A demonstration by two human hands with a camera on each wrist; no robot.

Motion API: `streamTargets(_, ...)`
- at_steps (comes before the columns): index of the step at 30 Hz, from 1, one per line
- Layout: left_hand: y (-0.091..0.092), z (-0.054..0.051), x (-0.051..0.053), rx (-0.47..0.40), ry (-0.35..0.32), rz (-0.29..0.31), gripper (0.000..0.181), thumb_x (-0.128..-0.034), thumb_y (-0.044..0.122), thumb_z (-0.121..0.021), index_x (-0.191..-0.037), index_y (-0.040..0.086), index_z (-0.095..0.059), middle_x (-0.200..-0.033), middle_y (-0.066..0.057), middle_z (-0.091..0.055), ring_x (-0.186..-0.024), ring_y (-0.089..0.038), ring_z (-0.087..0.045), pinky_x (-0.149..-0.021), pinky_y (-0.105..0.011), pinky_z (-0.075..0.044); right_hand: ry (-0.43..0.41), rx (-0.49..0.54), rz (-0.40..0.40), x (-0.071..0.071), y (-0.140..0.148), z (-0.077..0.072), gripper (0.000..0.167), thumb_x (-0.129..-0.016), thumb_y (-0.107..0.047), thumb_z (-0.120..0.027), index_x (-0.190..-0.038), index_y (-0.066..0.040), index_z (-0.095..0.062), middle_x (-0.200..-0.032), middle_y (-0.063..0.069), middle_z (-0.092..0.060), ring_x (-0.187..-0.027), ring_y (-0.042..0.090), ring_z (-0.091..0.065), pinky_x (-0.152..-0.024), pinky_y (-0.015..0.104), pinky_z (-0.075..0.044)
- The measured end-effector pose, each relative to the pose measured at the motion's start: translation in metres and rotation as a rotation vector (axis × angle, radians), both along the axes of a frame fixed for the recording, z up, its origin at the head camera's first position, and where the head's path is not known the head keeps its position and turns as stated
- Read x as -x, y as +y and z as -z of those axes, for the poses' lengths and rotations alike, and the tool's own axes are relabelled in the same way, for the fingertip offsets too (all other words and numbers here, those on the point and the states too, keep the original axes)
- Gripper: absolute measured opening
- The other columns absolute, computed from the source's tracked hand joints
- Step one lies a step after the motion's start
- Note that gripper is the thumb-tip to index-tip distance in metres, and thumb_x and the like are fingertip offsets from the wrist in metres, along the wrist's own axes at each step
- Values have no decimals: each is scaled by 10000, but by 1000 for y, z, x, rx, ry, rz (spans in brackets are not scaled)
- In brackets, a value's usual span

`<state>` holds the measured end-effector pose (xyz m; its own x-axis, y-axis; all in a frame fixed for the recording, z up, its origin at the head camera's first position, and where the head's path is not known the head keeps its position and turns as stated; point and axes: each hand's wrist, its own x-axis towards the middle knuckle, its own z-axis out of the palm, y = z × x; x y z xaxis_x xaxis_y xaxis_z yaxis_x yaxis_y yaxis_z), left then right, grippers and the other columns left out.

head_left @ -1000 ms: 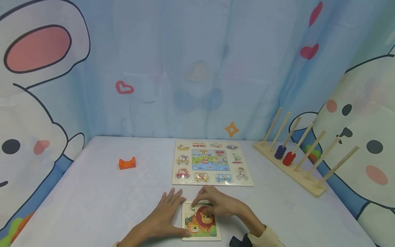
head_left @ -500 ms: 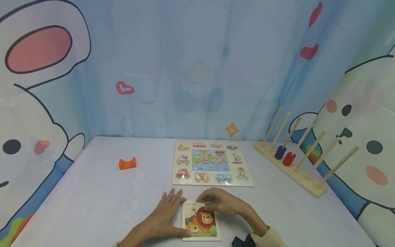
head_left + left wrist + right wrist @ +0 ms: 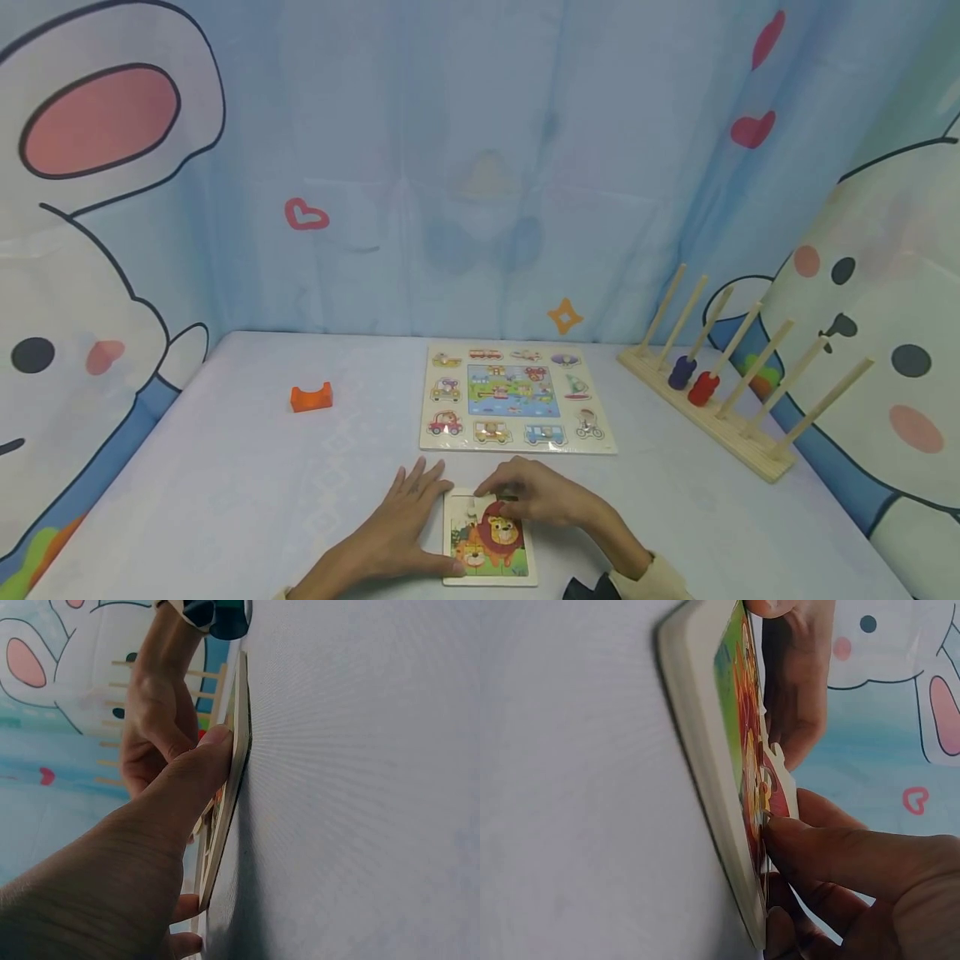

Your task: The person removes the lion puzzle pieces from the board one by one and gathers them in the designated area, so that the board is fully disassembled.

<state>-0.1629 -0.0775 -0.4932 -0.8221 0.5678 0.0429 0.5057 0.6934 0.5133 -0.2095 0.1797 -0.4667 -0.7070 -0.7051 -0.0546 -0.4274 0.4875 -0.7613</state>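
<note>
A small wooden jigsaw puzzle (image 3: 491,550) with a lion picture lies in a pale frame at the near middle of the table. My left hand (image 3: 401,529) rests along its left side, fingers spread and straight, the thumb on the lower-left edge. Over the upper right of the picture, my right hand (image 3: 543,493) pinches a puzzle piece (image 3: 781,791) between thumb and fingers. In the right wrist view this piece stands tilted up from the board, red on its face. The right fingers hide much of it in the head view.
A larger wooden peg puzzle (image 3: 517,398) with vehicle pictures lies just beyond the hands. A wooden rack (image 3: 705,408) of upright pegs, with purple and red beads, stands at the right. An orange block (image 3: 311,397) sits at the left. A patterned curtain hangs behind the table.
My right hand has shifted slightly right and toward me, with the pinched piece. The left hand and the puzzle frame have stayed in place.
</note>
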Motion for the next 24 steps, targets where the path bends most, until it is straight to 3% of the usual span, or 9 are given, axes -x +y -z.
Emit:
streamTargets(10, 0, -1, 0, 1, -25, 1, 999, -677, 748, -662, -1402, 111, -404, -1577, -122, -230, -1464, -355, -95, -1172, -561, -77, 22, 5, -5, 1, 0, 2, 256, -864, -224, -709, -1114, -170, -726, -910, -110, -644, -808, 106, -475, -739, 241, -415)
streamTargets(24, -1, 0, 0, 11, -19, 9, 1010, -683, 753, -652, -1412, 104, -392, -1577, -136, -222, -1461, -368, -93, -1168, -566, -77, -31, 31, -7, 3, 1, 2, 265, -864, -158, -711, -1128, -145, -719, -931, -69, -636, -813, 104, -483, -740, 239, -439)
